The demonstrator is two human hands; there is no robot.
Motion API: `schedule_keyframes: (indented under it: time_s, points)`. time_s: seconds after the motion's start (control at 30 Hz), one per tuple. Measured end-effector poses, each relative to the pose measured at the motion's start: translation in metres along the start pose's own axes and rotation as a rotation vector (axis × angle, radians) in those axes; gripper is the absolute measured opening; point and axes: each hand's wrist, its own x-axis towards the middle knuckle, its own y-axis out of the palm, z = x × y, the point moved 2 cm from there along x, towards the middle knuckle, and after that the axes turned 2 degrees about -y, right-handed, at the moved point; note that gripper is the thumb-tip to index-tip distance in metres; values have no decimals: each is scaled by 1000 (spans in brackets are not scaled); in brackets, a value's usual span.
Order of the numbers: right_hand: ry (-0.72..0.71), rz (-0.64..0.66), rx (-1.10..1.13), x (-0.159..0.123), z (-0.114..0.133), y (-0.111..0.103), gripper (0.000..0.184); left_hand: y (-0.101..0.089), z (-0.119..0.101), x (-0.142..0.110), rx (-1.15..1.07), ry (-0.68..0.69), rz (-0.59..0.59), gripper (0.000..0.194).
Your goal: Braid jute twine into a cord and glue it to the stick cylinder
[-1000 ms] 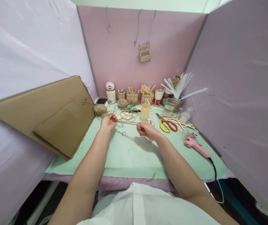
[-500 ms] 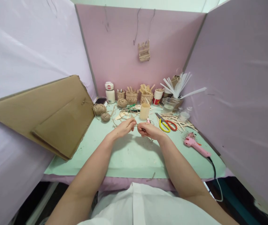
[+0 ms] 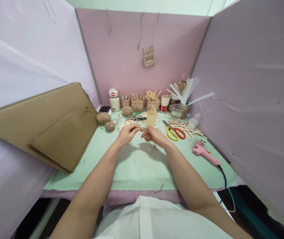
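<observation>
My left hand [image 3: 129, 133] and my right hand [image 3: 154, 135] are raised over the middle of the table, a short gap apart. Thin jute twine [image 3: 143, 128] runs between their fingertips, and both hands pinch it. A loose end of twine dangles below my right hand. Just behind the hands stands a pale wooden cylinder [image 3: 151, 118] with a stick in it. Balls of twine [image 3: 103, 118] lie to the left, with loose strands trailing toward my left hand. To the right of my right hand are scissors [image 3: 173, 131] with yellow and red handles.
A pink glue gun [image 3: 206, 154] with its cord lies at the right. A large cardboard sheet [image 3: 54, 129] leans at the left. Along the back stand a white bottle [image 3: 114, 100], baskets of sticks [image 3: 153, 104] and a clear cup [image 3: 176, 113]. Thin wood strips [image 3: 188, 128] are scattered behind the scissors.
My hands have turned, and the fingers of my right hand have loosened from a closed fist into a pinch. More twine shows between them. The whole view has shifted slightly.
</observation>
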Motion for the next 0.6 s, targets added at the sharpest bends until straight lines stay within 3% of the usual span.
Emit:
schedule_keyframes:
  time_s: [0.23,0.6]
  points:
    - [-321,-121,9,-1,9,9,45,-2,-2,1,-120,-5,-128,14]
    - [-419,-318,-127,-1,8,13,25,22,6,-4,-345,-263,-167,20]
